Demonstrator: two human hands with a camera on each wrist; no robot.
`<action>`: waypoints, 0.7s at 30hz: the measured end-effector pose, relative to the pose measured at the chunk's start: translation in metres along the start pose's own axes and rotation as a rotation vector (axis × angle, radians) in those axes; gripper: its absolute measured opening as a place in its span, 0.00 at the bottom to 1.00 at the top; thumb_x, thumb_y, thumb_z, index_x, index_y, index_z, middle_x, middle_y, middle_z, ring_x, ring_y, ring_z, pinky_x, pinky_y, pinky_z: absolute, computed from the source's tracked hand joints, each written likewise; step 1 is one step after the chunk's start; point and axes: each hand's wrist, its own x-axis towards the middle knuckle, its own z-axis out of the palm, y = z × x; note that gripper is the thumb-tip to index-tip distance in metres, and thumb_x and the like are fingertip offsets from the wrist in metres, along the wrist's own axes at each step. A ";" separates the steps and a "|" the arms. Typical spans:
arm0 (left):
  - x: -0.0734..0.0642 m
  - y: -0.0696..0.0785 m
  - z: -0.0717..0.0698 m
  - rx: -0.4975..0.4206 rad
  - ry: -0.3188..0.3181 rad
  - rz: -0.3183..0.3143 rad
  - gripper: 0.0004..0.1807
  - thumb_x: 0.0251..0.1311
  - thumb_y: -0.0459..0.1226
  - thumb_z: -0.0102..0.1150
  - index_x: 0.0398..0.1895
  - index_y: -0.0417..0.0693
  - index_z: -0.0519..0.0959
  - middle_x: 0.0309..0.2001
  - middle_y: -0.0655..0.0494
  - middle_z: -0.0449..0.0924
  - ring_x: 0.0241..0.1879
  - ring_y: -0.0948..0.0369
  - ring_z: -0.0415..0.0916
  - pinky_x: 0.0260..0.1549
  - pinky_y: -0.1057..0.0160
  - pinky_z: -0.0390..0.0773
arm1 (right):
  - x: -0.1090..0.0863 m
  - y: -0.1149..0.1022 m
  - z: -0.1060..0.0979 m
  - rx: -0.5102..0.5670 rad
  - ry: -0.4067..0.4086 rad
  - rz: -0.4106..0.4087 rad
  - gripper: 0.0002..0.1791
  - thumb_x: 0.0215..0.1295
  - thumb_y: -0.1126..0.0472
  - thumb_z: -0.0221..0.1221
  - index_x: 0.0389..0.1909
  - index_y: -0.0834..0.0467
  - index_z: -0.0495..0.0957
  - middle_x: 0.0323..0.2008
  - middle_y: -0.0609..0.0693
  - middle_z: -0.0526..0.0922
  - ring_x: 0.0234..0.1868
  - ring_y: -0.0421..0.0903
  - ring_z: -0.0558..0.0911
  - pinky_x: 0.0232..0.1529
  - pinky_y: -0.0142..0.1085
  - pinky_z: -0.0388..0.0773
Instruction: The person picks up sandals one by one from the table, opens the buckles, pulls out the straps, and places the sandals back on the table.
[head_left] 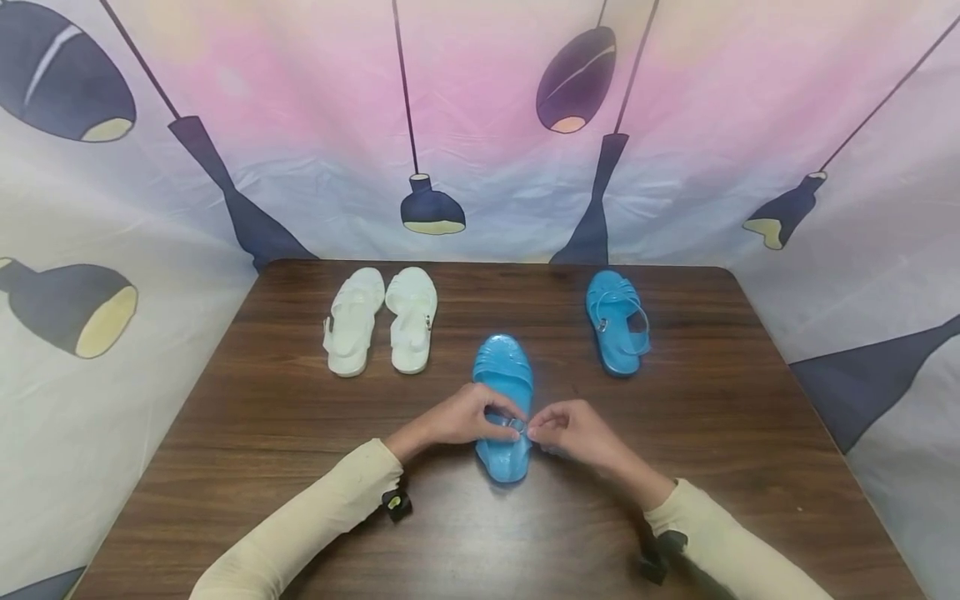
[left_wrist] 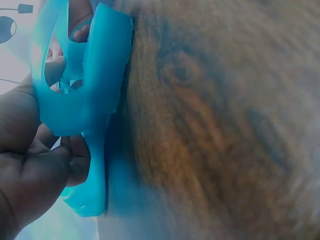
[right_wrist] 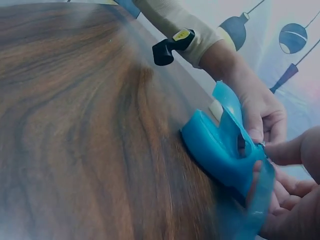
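Note:
A blue sandal lies on the table in front of the person, its heel end nearest. The left hand reaches over it from the left and pinches the strap by a small metal buckle. From the right, the thumb and fingertips of the right hand pinch the strap close to that buckle. In the right wrist view the two hands meet at the strap, and a loose translucent strap runs down over the right fingers. The heel band stands up in the left wrist view; fingers partly hide the buckle.
A second blue sandal stands farther back on the right. Toward the back left is a pair of white sandals, one beside the other. The brown wooden table ends at a printed cloth backdrop.

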 end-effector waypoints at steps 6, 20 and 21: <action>-0.001 -0.001 0.001 0.027 0.003 0.005 0.13 0.64 0.42 0.71 0.50 0.51 0.88 0.45 0.66 0.88 0.43 0.70 0.81 0.46 0.67 0.81 | -0.002 0.004 -0.003 -0.058 -0.041 -0.042 0.09 0.68 0.54 0.66 0.39 0.56 0.86 0.35 0.48 0.86 0.38 0.48 0.82 0.41 0.41 0.81; -0.003 0.000 0.001 0.008 0.017 0.011 0.13 0.63 0.42 0.71 0.49 0.51 0.87 0.46 0.62 0.88 0.46 0.69 0.82 0.47 0.67 0.82 | 0.004 0.002 0.000 0.004 -0.017 -0.007 0.11 0.67 0.54 0.67 0.40 0.57 0.86 0.36 0.49 0.87 0.40 0.47 0.84 0.43 0.41 0.82; -0.003 0.000 0.001 0.010 0.017 0.007 0.13 0.63 0.42 0.71 0.50 0.51 0.87 0.46 0.63 0.88 0.46 0.70 0.82 0.47 0.67 0.81 | 0.003 0.002 -0.001 -0.001 -0.017 -0.006 0.11 0.67 0.53 0.67 0.41 0.57 0.86 0.37 0.49 0.87 0.40 0.47 0.84 0.44 0.42 0.83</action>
